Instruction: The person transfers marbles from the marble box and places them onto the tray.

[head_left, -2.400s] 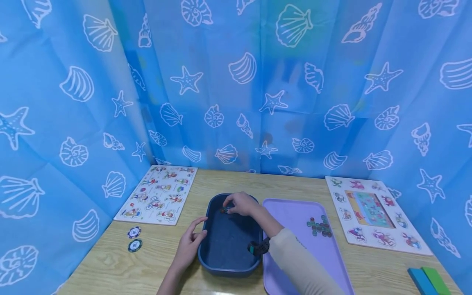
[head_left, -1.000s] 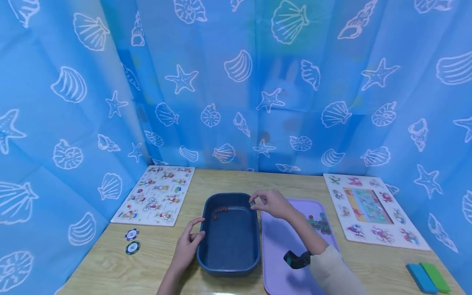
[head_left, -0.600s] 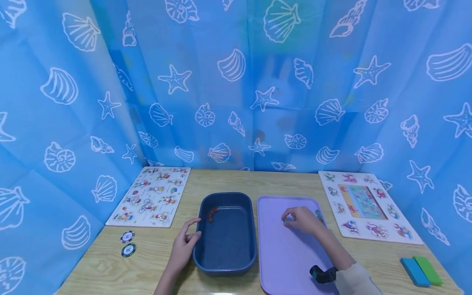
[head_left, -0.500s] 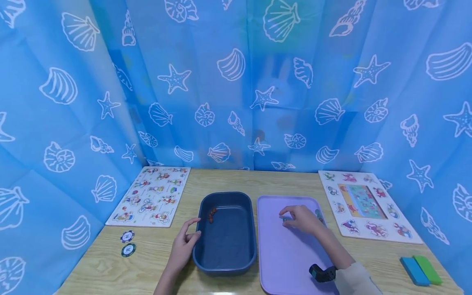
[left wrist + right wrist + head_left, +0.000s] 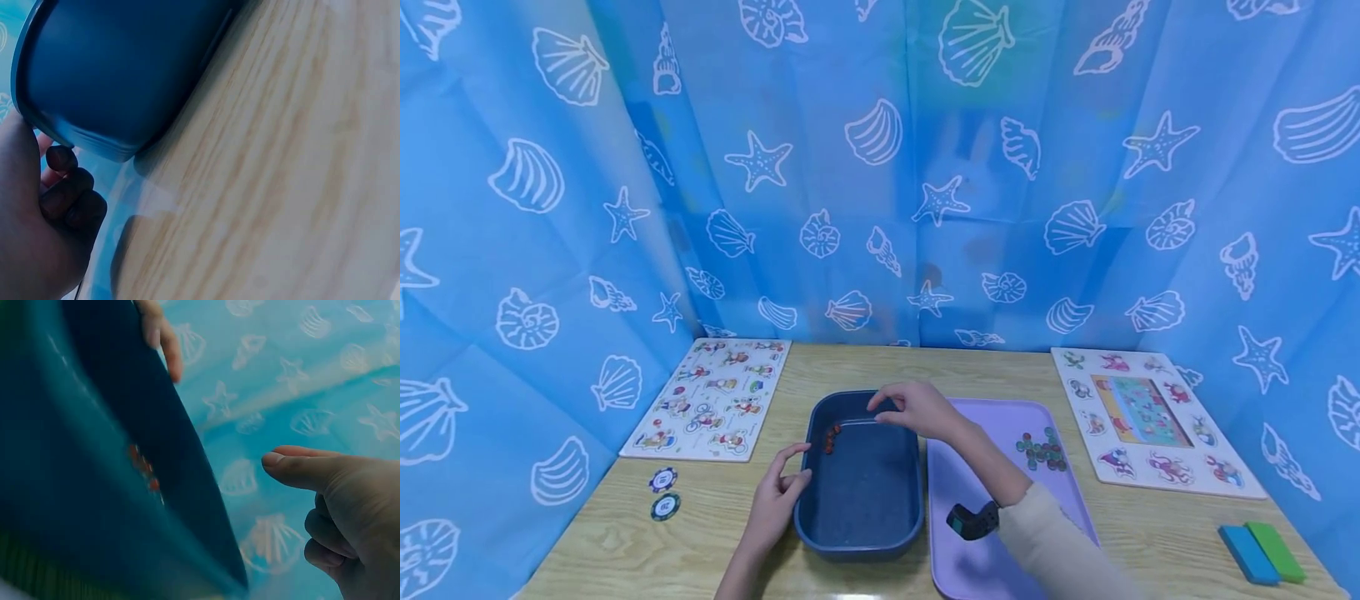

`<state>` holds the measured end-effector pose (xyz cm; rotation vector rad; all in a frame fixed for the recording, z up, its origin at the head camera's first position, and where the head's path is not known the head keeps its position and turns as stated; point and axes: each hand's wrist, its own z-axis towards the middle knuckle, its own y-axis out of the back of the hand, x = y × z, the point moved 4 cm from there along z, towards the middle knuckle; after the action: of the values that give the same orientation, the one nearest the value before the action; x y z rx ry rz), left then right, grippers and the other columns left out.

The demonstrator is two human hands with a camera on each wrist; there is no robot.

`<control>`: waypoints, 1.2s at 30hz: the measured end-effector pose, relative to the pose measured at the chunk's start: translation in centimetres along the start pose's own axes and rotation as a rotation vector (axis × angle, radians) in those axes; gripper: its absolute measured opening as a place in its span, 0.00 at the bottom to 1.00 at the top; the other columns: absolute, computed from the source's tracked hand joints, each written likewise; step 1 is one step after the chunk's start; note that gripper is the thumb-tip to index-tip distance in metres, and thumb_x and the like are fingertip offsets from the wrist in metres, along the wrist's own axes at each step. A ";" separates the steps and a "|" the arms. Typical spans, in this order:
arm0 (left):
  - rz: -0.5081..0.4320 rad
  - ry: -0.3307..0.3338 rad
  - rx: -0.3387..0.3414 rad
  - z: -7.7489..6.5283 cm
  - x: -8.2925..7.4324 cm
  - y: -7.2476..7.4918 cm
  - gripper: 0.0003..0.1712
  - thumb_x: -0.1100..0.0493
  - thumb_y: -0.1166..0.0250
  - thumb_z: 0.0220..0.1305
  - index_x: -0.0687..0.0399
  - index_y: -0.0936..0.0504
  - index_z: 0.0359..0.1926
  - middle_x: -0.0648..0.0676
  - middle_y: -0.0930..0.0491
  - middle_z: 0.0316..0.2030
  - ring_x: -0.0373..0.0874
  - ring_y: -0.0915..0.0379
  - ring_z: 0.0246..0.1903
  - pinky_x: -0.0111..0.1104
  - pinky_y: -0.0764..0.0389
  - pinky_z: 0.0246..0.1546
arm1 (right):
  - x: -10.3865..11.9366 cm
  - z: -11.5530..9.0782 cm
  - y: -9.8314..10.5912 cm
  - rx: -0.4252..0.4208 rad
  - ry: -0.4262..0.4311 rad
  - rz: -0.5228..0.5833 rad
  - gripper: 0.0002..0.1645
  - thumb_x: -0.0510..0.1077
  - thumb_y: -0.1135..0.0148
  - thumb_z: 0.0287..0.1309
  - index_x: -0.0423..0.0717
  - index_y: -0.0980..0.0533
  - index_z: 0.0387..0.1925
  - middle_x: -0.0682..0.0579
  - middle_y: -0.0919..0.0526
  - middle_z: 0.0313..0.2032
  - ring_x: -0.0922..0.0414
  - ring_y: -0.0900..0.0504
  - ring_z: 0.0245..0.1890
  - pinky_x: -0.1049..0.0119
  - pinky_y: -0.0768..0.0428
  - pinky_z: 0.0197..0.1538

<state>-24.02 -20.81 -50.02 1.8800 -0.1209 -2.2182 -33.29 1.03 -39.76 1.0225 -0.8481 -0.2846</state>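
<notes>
A dark blue basin stands on the wooden table with several small reddish-brown beads near its left wall. At its left rim my left hand rests thumb and index fingertips; the left wrist view shows its other fingers curled outside the basin. My right hand hovers over the basin's far right corner, thumb and index apart in the head view, with nothing visible between them. Beneath the right forearm lies a lilac tray, bearing a cluster of green and reddish beads on its right side.
Two poker chips lie left of the basin. A picture board stands back left, and a sea-animal board back right. Blue and green blocks lie at the right edge. A shell-patterned curtain surrounds the table.
My right hand carried a small greenish bead from the basin to the tray, parted its fingers there, and moved back left over the basin. My left hand stayed at the rim.
</notes>
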 end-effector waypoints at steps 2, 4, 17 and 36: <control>0.002 -0.039 0.007 0.1 0.1 0.1 0.20 0.61 0.46 0.62 0.51 0.32 0.56 0.43 0.46 0.10 0.34 0.48 0.10 0.28 0.41 0.14 | 1.1 1.6 -1.0 0.038 0.022 -0.023 0.09 0.50 0.40 0.54 0.58 0.20 0.38 0.59 0.40 0.11 0.62 0.41 0.13 0.72 0.41 0.21; 0.001 -0.060 0.012 0.1 0.1 0.1 0.20 0.60 0.46 0.62 0.52 0.33 0.56 0.43 0.46 0.10 0.34 0.49 0.10 0.29 0.41 0.13 | 1.8 3.0 -2.2 0.085 0.029 -0.041 0.09 0.50 0.40 0.54 0.58 0.20 0.38 0.59 0.38 0.12 0.62 0.41 0.13 0.72 0.40 0.21; -0.003 0.068 0.002 0.2 0.2 0.0 0.20 0.59 0.44 0.62 0.43 0.31 0.55 0.50 0.29 0.14 0.37 0.34 0.16 0.27 0.34 0.21 | 0.9 6.5 -8.3 0.230 -0.018 -0.238 0.12 0.47 0.38 0.52 0.59 0.20 0.41 0.60 0.19 0.35 0.64 0.27 0.27 0.70 0.29 0.32; -0.007 0.061 -0.003 0.1 -0.1 0.2 0.21 0.60 0.44 0.61 0.42 0.32 0.55 0.47 0.39 0.11 0.37 0.42 0.12 0.27 0.37 0.19 | -0.2 6.3 -8.7 0.204 -0.087 -0.264 0.03 0.51 0.37 0.50 0.63 0.21 0.30 0.65 0.22 0.30 0.66 0.27 0.26 0.68 0.28 0.34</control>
<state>-24.09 -20.96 -49.85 1.9467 -0.1004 -2.1619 -36.63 -7.33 -45.65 1.3238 -0.8327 -0.4763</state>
